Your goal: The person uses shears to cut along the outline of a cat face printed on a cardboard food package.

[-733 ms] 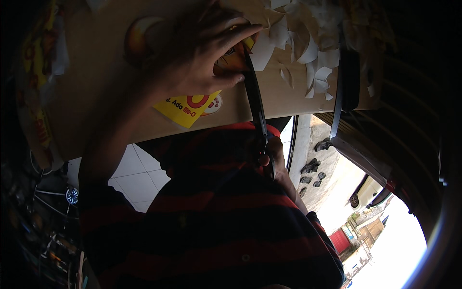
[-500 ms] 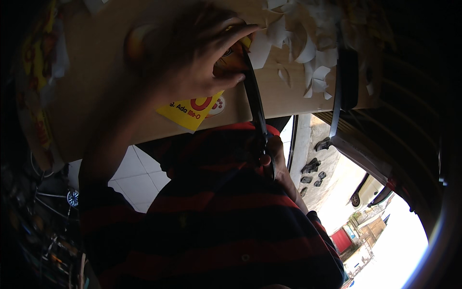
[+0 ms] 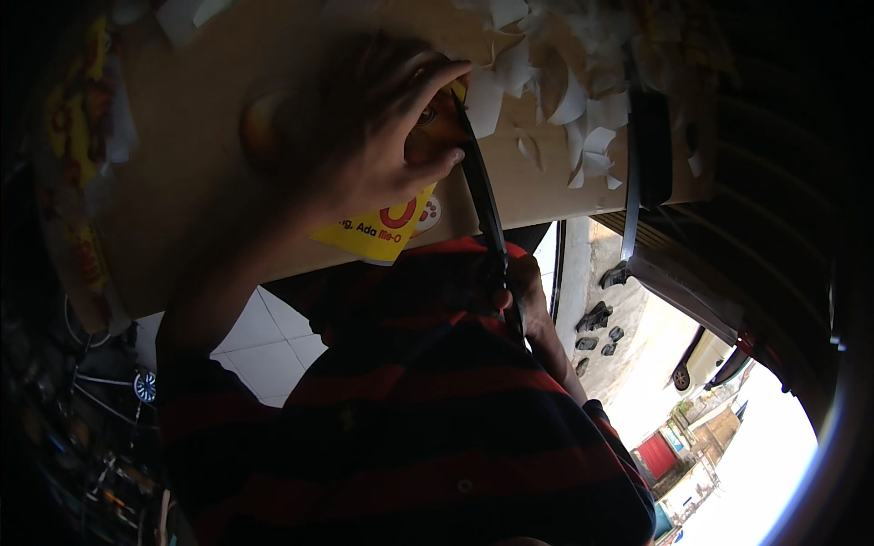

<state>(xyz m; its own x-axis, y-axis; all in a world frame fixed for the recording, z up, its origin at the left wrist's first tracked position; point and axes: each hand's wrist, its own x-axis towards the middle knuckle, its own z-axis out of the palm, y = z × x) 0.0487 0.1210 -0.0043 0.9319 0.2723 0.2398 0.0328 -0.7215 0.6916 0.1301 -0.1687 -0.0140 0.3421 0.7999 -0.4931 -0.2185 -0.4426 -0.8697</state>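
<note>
A yellow printed sheet (image 3: 371, 238) with red and dark print and a paw picture lies under my left hand (image 3: 378, 150). Thumb and forefinger curve around its orange-brown pictured part (image 3: 439, 127), holding it near the table's front edge. Closer to my body, my right hand (image 3: 525, 284) grips the handles of long dark scissors (image 3: 485, 202). Their blades point away from me, and the tips lie along the sheet's right border by my left forefinger. Shadow hides the other left fingers and much of the sheet.
White paper offcuts (image 3: 569, 96) are scattered over the brown tabletop (image 3: 191, 118) to the right. A black object (image 3: 652, 150) stands at its right end. Yellow printed material (image 3: 82, 146) lies at the far left. Shoes (image 3: 596, 317) rest on the ground outside.
The yellow sheet has shifted slightly right and toward my body, along with a small movement of the whole view. My right hand still grips the scissors.
</note>
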